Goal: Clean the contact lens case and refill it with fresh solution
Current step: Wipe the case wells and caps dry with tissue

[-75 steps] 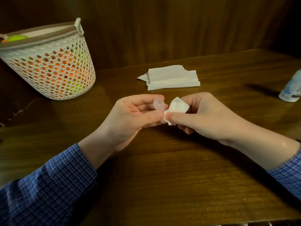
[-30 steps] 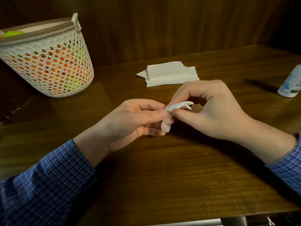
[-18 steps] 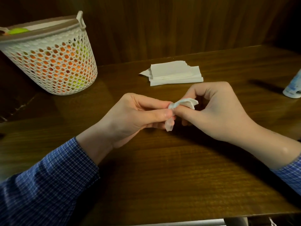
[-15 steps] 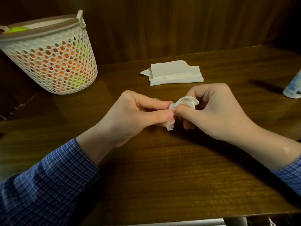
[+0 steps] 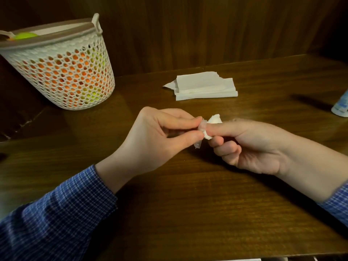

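Observation:
My left hand [image 5: 158, 136] pinches a small clear contact lens case [image 5: 200, 143] between thumb and fingers, just above the middle of the wooden table [image 5: 188, 204]. Only its lower well and upper edge show past my fingertips. My right hand [image 5: 250, 146] pinches a small wad of white tissue [image 5: 213, 120] and presses it against the case from the right. A white solution bottle [image 5: 340, 107] stands at the right edge of the view, partly cut off.
A white perforated basket [image 5: 62, 72] holding orange and yellow-green things stands at the back left. A stack of folded white tissues [image 5: 203, 85] lies behind my hands. A dark wooden wall [image 5: 207, 25] closes the back of the table.
My right hand has rolled palm-up, turning the tissue wad against the case. The case stays pinched in my left hand, its free well now pointing down.

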